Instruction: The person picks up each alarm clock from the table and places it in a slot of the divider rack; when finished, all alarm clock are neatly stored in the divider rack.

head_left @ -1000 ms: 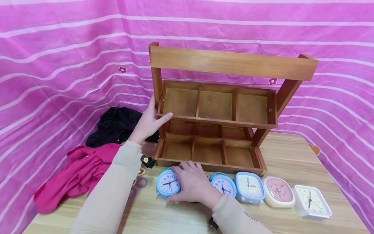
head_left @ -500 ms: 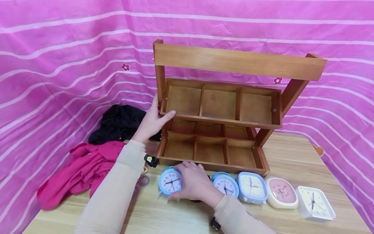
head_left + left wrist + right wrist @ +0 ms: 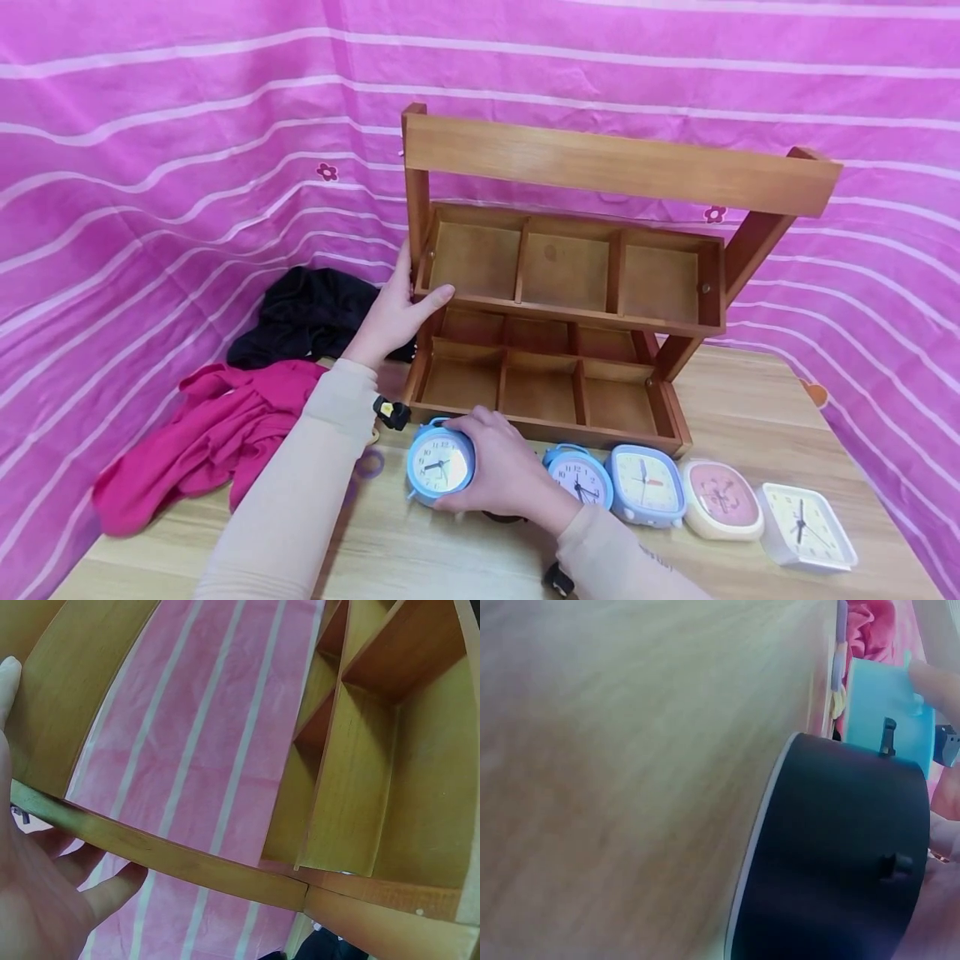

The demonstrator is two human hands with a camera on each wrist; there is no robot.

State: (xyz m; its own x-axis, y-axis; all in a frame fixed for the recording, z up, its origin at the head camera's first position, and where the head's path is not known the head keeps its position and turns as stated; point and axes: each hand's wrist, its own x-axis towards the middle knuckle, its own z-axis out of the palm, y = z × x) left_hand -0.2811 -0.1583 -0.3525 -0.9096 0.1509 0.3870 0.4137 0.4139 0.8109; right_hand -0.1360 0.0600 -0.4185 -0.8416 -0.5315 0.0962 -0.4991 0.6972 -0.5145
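A two-tier wooden shelf point(image 3: 622, 187) with divided trays stands at the back. My left hand point(image 3: 390, 321) holds its left side, thumb against the front of the upper tray. In the left wrist view, the fingers reach around the side post point(image 3: 202, 862). In front of the lower tray, my right hand point(image 3: 502, 467) grips a round light-blue alarm clock point(image 3: 438, 468) by its right side. In the right wrist view, a black round-cased clock point(image 3: 832, 847) lies close to that hand; the hand mostly hides it in the head view.
To the right stand another round blue alarm clock point(image 3: 577, 477), a blue square one point(image 3: 648, 485), a pink-faced one point(image 3: 722, 498) and a white square one point(image 3: 808, 527). Purple rings point(image 3: 368, 463), pink cloth point(image 3: 217, 437) and black cloth point(image 3: 303, 317) lie left. A striped pink curtain point(image 3: 187, 150) hangs behind.
The light-blue clock in my right hand has tilted back and risen slightly, its face catching light. My left hand keeps its hold on the shelf. The head view has shifted a little.
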